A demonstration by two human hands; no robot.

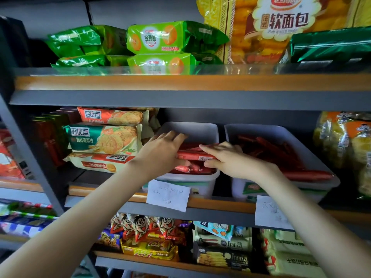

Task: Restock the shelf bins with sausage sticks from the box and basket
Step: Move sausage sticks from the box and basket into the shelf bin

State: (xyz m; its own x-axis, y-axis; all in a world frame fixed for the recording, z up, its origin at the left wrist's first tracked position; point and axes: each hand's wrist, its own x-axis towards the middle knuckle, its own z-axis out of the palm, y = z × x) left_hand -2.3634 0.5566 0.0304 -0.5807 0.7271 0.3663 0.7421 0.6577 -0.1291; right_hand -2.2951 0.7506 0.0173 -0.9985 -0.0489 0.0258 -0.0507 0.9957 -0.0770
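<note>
Two white bins stand side by side on the middle shelf. The left bin holds a pile of red sausage sticks. Both my hands reach into it. My left hand lies over the pile's left side with fingers stretched toward the back wall. My right hand pinches a bundle of red sausage sticks between fingers above and thumb below. The right bin also holds red sausage sticks. No box or basket is in view.
Biscuit packs are stacked left of the bins, yellow snack bags to the right. Paper labels hang from the shelf edge. Green packs and a bread bag fill the upper shelf; more snacks sit below.
</note>
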